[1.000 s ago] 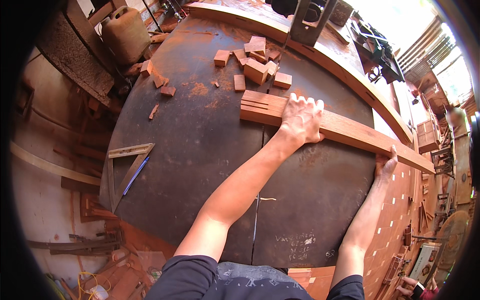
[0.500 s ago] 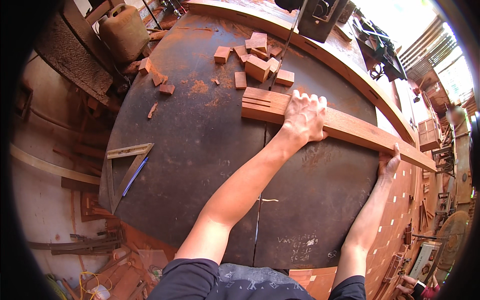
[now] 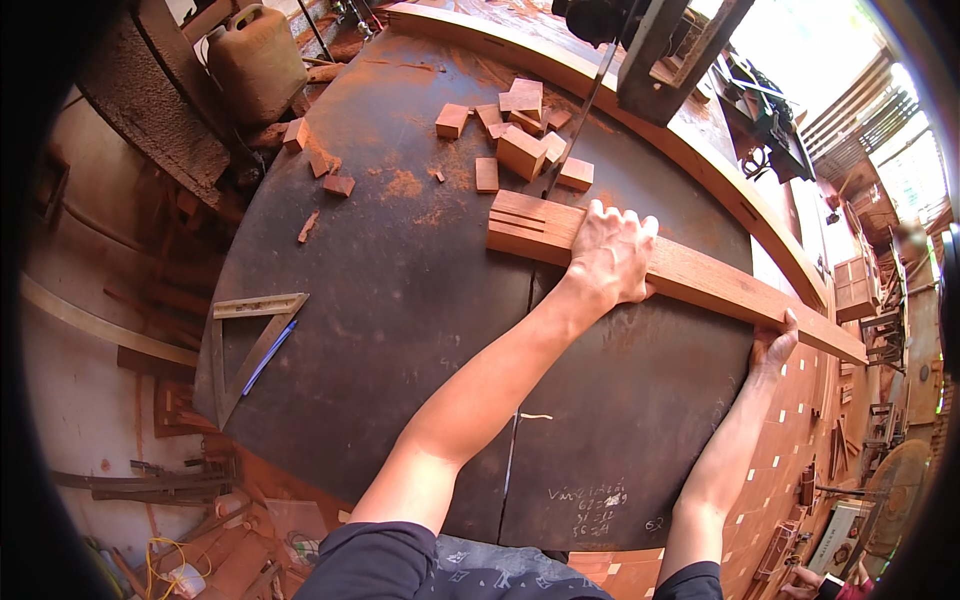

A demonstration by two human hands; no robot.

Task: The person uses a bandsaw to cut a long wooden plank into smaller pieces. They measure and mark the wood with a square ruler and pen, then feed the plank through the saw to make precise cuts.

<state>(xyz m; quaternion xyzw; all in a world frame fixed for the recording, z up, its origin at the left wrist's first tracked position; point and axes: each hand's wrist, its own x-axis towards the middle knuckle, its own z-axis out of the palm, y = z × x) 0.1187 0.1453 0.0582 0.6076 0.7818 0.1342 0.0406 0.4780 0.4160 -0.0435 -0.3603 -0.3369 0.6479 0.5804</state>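
A long reddish wooden beam [image 3: 700, 276] lies slantwise over the dark metal saw table [image 3: 400, 300], its right end sticking out past the table's edge. Narrow slots are cut into its left end, close to the thin upright bandsaw blade [image 3: 588, 110]. Whether the blade touches the wood is hard to tell. My left hand [image 3: 612, 252] is closed over the beam from above, left of its middle. Farther right, my right hand [image 3: 774, 342] grips the near side, thumb on top; its other fingers are partly hidden beneath.
Several small wood offcuts [image 3: 521, 153] cluster behind the blade amid sawdust. A triangular square [image 3: 262, 305] and a blue pen [image 3: 268, 358] lie on the table's left. Along the far edge runs a long mortised beam [image 3: 690, 150]; the saw's guide post [image 3: 675, 60] hangs above. A jerrycan [image 3: 257, 65] stands back left.
The whole view has shifted slightly, with the table and offcuts appearing a little lower. Both hands keep the same grip on the beam, which shows no clear movement on the table.
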